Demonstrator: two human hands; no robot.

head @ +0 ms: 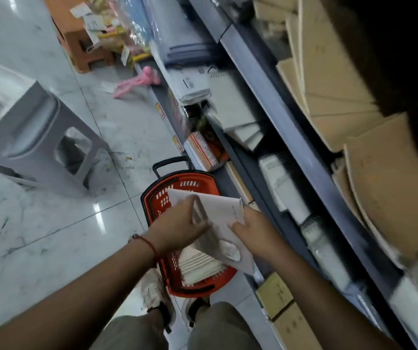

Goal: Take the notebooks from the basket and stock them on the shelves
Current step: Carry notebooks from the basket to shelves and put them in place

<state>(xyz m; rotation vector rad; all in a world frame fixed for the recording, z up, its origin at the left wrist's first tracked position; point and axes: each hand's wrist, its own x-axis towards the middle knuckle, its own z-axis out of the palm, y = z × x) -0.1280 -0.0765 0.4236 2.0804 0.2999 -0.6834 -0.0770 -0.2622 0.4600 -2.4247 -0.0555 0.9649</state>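
Note:
An orange basket (175, 188) stands on the floor beside the shelf unit, with a stack of white spiral notebooks (197, 265) lying in its near end. Above the basket both hands hold a bundle of white notebooks (221, 208). My left hand (177, 227) grips the bundle's left side, fingers curled round its edge. My right hand (255, 229) holds its right end, thumb on the cover. The grey shelves (286, 127) on the right carry white spiral notebooks (281, 188) on a lower level and tan notebooks (334, 79) higher up.
A grey plastic stool (38, 145) stands on the tiled floor at the left. An orange stool (86, 49) and a pink toy (137, 82) lie farther down the aisle. Yellow boxes (276, 296) sit on the bottom shelf near my feet.

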